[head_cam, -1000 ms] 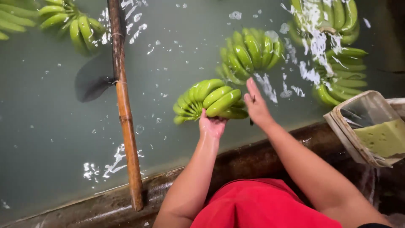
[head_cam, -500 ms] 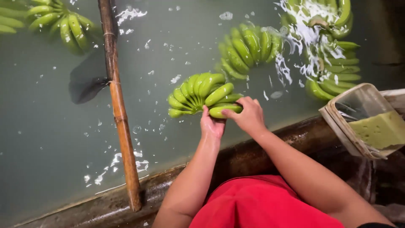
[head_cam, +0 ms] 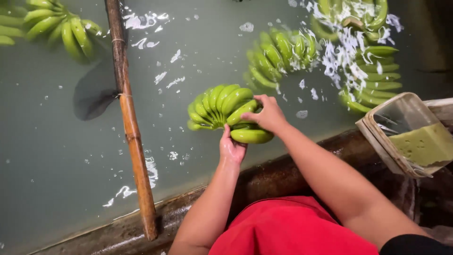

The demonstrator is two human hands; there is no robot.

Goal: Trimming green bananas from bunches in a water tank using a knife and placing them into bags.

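1. Right hand (head_cam: 268, 115) is on top of the green banana bunch (head_cam: 222, 106), fingers clenched over the near fruits, thumb side w/ the lowest banana; fingertips mostly hidden behind the fruit.
2. Left hand (head_cam: 231, 147) comes up from below at the bunch's near end. Its fingers are pressed to the underside, but the fruit covers them, so can't tell whether they grasp or just prop.
3. The bunch sits at the water (head_cam: 61, 156) surface of the tank, near its dark front rim (head_cam: 283, 165); far tips look part-submerged, hard to be sure through the murk.
4. Wooden pole (head_cam: 132, 127) lies across the water left of the bunch, top end cut off by the frame edge. Dark shadow beside it, source unclear.
5. Other bunches float around: one just beyond (head_cam: 278, 54), a foam-covered group top right (head_cam: 368, 71) partly buried in white suds, one top left (head_cam: 52, 28) cropped by the edge.
6. Clear plastic tub (head_cam: 406, 137) at right holds a yellow-green sponge block (head_cam: 424, 144); tub runs off frame.
7. Red shirt (head_cam: 292, 231) fills the bottom, hiding whatever's below.
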